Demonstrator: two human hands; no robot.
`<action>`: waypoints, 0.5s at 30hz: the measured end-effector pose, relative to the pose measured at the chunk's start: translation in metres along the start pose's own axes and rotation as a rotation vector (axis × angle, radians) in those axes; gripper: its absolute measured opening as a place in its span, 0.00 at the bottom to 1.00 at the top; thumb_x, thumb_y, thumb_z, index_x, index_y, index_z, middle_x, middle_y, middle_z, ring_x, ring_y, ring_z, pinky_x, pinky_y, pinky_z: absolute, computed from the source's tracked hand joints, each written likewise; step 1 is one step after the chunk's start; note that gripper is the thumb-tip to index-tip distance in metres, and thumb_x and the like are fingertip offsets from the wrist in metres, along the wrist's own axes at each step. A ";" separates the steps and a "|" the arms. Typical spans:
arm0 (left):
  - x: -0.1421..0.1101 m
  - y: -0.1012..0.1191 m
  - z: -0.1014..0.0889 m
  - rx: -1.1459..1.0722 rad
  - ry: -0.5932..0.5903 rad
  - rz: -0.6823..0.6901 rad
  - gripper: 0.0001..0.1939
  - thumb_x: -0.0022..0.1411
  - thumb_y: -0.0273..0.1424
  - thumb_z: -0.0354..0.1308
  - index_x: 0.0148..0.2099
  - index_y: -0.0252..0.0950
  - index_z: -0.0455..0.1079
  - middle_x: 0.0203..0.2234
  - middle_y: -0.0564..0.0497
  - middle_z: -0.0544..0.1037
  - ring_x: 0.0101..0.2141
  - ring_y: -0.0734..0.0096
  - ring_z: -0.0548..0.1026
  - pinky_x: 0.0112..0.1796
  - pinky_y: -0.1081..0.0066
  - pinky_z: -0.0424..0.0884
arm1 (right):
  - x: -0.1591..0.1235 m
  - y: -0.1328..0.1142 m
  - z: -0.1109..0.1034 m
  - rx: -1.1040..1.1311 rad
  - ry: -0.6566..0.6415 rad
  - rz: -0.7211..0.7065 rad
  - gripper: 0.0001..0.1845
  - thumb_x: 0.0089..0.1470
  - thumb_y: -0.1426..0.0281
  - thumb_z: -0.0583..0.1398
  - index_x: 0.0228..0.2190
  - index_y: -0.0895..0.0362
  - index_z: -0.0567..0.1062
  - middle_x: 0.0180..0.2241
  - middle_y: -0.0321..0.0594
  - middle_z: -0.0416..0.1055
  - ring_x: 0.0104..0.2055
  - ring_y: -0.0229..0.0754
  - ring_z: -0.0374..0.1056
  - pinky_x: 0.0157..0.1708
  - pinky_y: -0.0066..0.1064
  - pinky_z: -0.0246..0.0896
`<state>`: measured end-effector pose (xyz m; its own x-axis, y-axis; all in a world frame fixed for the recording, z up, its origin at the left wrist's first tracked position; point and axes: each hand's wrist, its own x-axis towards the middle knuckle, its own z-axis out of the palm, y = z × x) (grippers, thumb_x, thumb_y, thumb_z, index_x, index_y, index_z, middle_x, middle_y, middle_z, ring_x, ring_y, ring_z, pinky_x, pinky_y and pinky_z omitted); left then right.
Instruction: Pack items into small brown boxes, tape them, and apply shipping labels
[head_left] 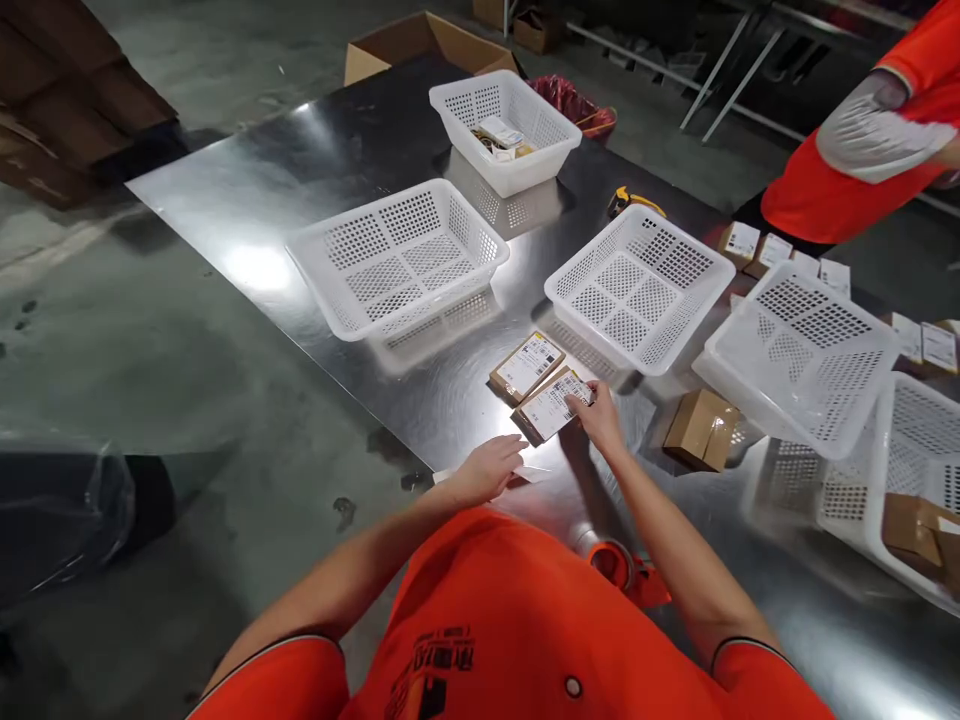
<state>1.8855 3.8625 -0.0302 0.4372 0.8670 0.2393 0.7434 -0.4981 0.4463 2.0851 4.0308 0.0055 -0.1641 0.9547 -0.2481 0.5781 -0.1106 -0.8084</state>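
Observation:
My right hand (pixel 598 415) grips the right end of a small flat cardboard box (pixel 553 405), thumb on its white printed label. That box is tilted and overlaps the edge of a second labelled box (pixel 527 366), which lies just beyond it on the metal table. My left hand (pixel 491 468) is low over the near table edge, fingers stretched toward the held box but apart from it. White paper (pixel 534 473) shows beneath and beside the left hand; whether the fingers touch it I cannot tell.
White perforated baskets stand on the metal table (pixel 300 130), including one basket (pixel 397 260) at left and another basket (pixel 637 290) ahead. A tape dispenser (pixel 611 560) sits by my body. A brown box (pixel 701 430) lies at right. A co-worker (pixel 862 150) stands across the table.

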 end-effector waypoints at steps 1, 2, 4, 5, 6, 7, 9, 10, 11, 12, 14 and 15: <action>0.004 -0.002 0.002 0.033 0.006 0.024 0.06 0.61 0.21 0.54 0.40 0.32 0.71 0.56 0.39 0.74 0.60 0.55 0.68 0.59 0.56 0.66 | 0.001 0.000 0.001 -0.017 0.005 -0.009 0.21 0.48 0.56 0.62 0.40 0.53 0.64 0.31 0.34 0.71 0.20 0.38 0.64 0.24 0.32 0.61; 0.009 -0.004 0.003 0.064 0.001 0.039 0.06 0.61 0.20 0.54 0.40 0.31 0.71 0.58 0.37 0.72 0.61 0.53 0.65 0.61 0.54 0.64 | 0.002 0.001 0.004 -0.034 0.012 -0.022 0.21 0.48 0.56 0.62 0.40 0.53 0.65 0.32 0.35 0.72 0.23 0.39 0.65 0.26 0.33 0.62; 0.017 -0.008 0.005 0.117 -0.034 0.060 0.06 0.61 0.19 0.54 0.39 0.30 0.71 0.60 0.35 0.69 0.64 0.52 0.62 0.63 0.52 0.60 | 0.003 0.003 0.009 -0.079 0.021 -0.049 0.22 0.48 0.56 0.61 0.42 0.54 0.65 0.36 0.39 0.74 0.29 0.43 0.68 0.32 0.35 0.64; 0.021 -0.010 0.006 0.139 -0.056 0.061 0.07 0.61 0.19 0.54 0.40 0.29 0.71 0.61 0.34 0.68 0.64 0.51 0.61 0.64 0.50 0.58 | 0.003 0.004 0.012 -0.107 0.019 -0.062 0.23 0.49 0.56 0.61 0.43 0.55 0.66 0.37 0.40 0.74 0.33 0.45 0.69 0.35 0.35 0.64; 0.025 -0.012 0.007 0.158 -0.081 0.058 0.07 0.62 0.20 0.53 0.40 0.29 0.72 0.61 0.33 0.67 0.65 0.51 0.61 0.65 0.49 0.57 | 0.003 0.005 0.014 -0.141 0.010 -0.073 0.23 0.50 0.56 0.60 0.44 0.55 0.66 0.39 0.42 0.75 0.36 0.46 0.70 0.37 0.36 0.65; 0.027 -0.013 0.008 0.172 -0.106 0.053 0.07 0.63 0.20 0.53 0.40 0.28 0.72 0.61 0.33 0.67 0.65 0.51 0.60 0.65 0.48 0.55 | 0.003 0.006 0.015 -0.190 -0.004 -0.086 0.23 0.51 0.57 0.60 0.46 0.56 0.66 0.41 0.44 0.75 0.38 0.47 0.71 0.39 0.37 0.65; 0.029 -0.016 0.011 0.190 -0.149 0.029 0.08 0.63 0.20 0.53 0.42 0.28 0.73 0.62 0.33 0.66 0.65 0.52 0.60 0.66 0.47 0.53 | 0.007 0.008 0.011 -0.337 -0.016 -0.110 0.25 0.54 0.57 0.60 0.49 0.56 0.66 0.46 0.48 0.73 0.43 0.50 0.71 0.42 0.40 0.65; 0.029 -0.017 0.013 0.195 -0.163 0.016 0.09 0.64 0.20 0.52 0.42 0.29 0.73 0.63 0.34 0.66 0.66 0.53 0.59 0.66 0.47 0.51 | 0.010 0.009 0.006 -0.424 0.001 -0.108 0.28 0.54 0.56 0.60 0.52 0.57 0.65 0.49 0.52 0.71 0.45 0.53 0.70 0.43 0.42 0.65; 0.028 -0.017 0.015 0.201 -0.170 0.006 0.09 0.64 0.20 0.52 0.42 0.29 0.73 0.63 0.36 0.65 0.66 0.54 0.59 0.66 0.47 0.50 | 0.012 0.009 0.000 -0.507 0.047 -0.102 0.32 0.54 0.54 0.60 0.55 0.58 0.64 0.52 0.56 0.69 0.47 0.55 0.70 0.43 0.44 0.65; 0.027 -0.017 0.017 0.209 -0.168 -0.001 0.10 0.65 0.20 0.51 0.41 0.30 0.73 0.63 0.36 0.66 0.66 0.54 0.58 0.66 0.46 0.49 | 0.015 0.010 -0.005 -0.574 0.110 -0.111 0.36 0.55 0.53 0.60 0.58 0.60 0.62 0.54 0.60 0.66 0.49 0.59 0.69 0.44 0.47 0.65; 0.025 -0.017 0.021 0.236 -0.150 -0.004 0.10 0.66 0.20 0.49 0.39 0.30 0.73 0.63 0.37 0.67 0.66 0.54 0.58 0.66 0.45 0.48 | 0.015 0.010 -0.012 -0.643 0.207 -0.199 0.39 0.59 0.53 0.56 0.62 0.66 0.57 0.56 0.68 0.63 0.52 0.63 0.66 0.47 0.52 0.63; 0.024 -0.016 0.023 0.250 -0.137 0.001 0.10 0.65 0.20 0.49 0.38 0.30 0.73 0.62 0.37 0.67 0.66 0.54 0.58 0.66 0.45 0.47 | 0.012 0.009 -0.011 -0.651 0.205 -0.280 0.37 0.62 0.55 0.52 0.62 0.69 0.56 0.55 0.69 0.64 0.54 0.62 0.65 0.49 0.54 0.62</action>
<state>1.8954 3.8909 -0.0514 0.4892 0.8648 0.1132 0.8376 -0.5021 0.2154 2.0970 4.0443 0.0011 -0.2596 0.9626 0.0773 0.9042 0.2704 -0.3307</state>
